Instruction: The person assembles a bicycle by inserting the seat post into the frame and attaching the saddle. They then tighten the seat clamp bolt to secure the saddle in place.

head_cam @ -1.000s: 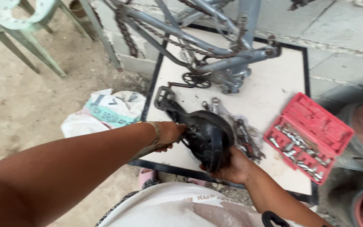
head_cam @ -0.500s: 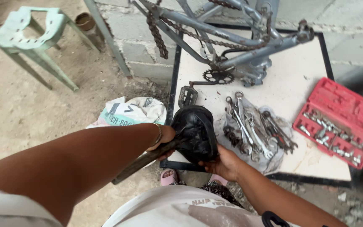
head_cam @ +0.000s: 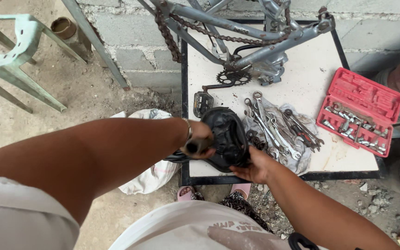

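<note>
Head camera looks down on both hands working a black bicycle saddle (head_cam: 228,136) at the near left edge of a white board. The left hand (head_cam: 199,139) has its fingers (head_cam: 204,150) wrapped tight around the seat post (head_cam: 191,147), whose round end faces up toward the lens. The right hand (head_cam: 254,165) cups the saddle from below on its near right side, fingers closed against the underside. A thin bracelet (head_cam: 188,129) circles the left wrist.

Just right of the saddle, a heap of spanners (head_cam: 278,129) lies on a crumpled grey cloth (head_cam: 302,159). Further right, at the board's edge, sits an open red socket set case (head_cam: 359,111). On the far part of the board rests a grey bicycle frame (head_cam: 255,32) with its rusty chain (head_cam: 200,28), chainring (head_cam: 232,76) and a black pedal (head_cam: 203,103).

The white board (head_cam: 302,83) has a dark rim and lies on bare, dusty ground before a grey block wall (head_cam: 135,51). A pale green plastic stool (head_cam: 10,51) stands far left, and a white sack (head_cam: 151,171) lies left of the board.

Compared with half a second ago, the saddle has turned so the post end points upward, and the view has shifted so the stool sits further left.
</note>
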